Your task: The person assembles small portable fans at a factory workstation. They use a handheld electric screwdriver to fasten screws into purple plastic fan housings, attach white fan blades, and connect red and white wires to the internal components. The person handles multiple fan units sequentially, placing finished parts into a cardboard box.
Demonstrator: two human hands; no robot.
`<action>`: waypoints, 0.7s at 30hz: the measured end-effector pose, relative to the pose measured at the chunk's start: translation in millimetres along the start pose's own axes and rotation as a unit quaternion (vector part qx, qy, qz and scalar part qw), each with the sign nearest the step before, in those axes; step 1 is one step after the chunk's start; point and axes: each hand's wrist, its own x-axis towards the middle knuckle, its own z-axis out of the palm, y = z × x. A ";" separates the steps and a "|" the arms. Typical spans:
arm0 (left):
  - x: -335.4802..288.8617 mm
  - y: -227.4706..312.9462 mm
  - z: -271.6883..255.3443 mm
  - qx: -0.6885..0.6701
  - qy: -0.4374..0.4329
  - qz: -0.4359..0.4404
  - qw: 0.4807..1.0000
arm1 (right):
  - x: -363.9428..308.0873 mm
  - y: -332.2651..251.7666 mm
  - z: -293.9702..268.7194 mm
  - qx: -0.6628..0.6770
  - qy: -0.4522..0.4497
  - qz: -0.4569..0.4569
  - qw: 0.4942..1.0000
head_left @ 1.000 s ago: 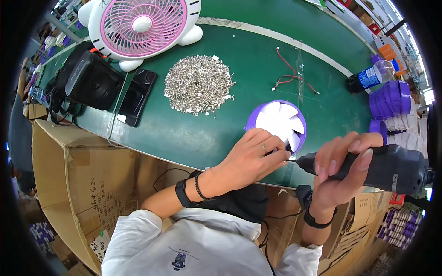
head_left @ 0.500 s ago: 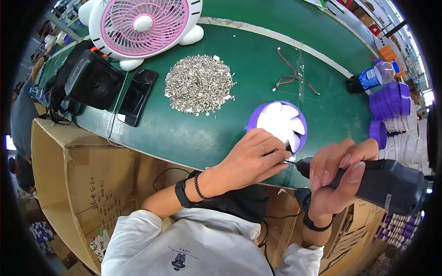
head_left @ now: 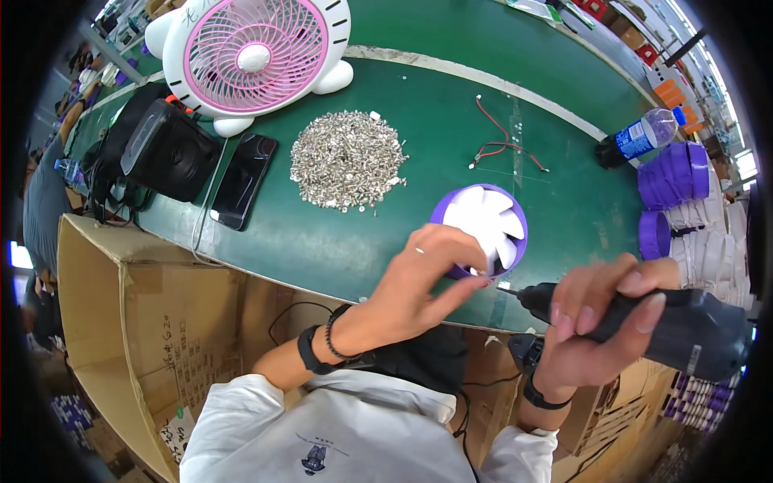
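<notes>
A round purple fan housing [head_left: 525, 228] lies on the green bench, with a white bladed fan wheel [head_left: 483, 213] inside it. My left hand [head_left: 423, 274] is at its near side, the fingers bent over the rim and the thumb close below; the fingers cover part of the wheel and rim. In my right hand [head_left: 600, 310], slightly blurred, is a black electric screwdriver [head_left: 684, 326], held sideways. Its bit points left toward the near edge of the housing and stands a little apart from my left fingertips. A small pale piece is near the bit's tip.
A heap of small silver screws [head_left: 346, 161] lies left of the housing. Beyond it stand a pink-and-white fan [head_left: 254, 58], a black phone [head_left: 244, 181] and a black speaker [head_left: 173, 153]. Red wires [head_left: 506, 146], a dark drink bottle [head_left: 636, 141] and stacked purple rings [head_left: 672, 177] are rightward.
My left hand has drawn back slightly, its thumb now apart from the bit. The screwdriver has shifted a little right, away from the housing. The view has tilted slightly.
</notes>
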 end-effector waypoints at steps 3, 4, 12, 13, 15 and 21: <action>-4.0 19.2 -8.9 -0.316 0.082 -0.218 0.920 | -0.8 10.6 5.4 -0.005 0.005 0.017 1.000; -9.4 11.7 -15.3 -0.387 0.038 -0.265 0.882 | -1.1 13.8 6.6 -0.003 0.002 0.022 1.000; -7.1 10.5 -4.1 0.061 -0.080 -0.101 0.990 | -2.6 26.9 11.4 0.007 -0.018 0.017 1.000; -11.2 0.8 2.8 0.071 -0.060 -0.064 0.994 | -2.5 27.0 12.3 0.005 -0.018 0.015 1.000; -13.7 -4.5 5.4 0.091 -0.049 -0.036 0.994 | -2.2 27.7 12.5 -0.002 -0.019 0.014 1.000; -14.2 -6.9 2.1 0.112 -0.076 -0.044 0.990 | -2.7 28.1 10.6 0.003 -0.023 0.033 0.999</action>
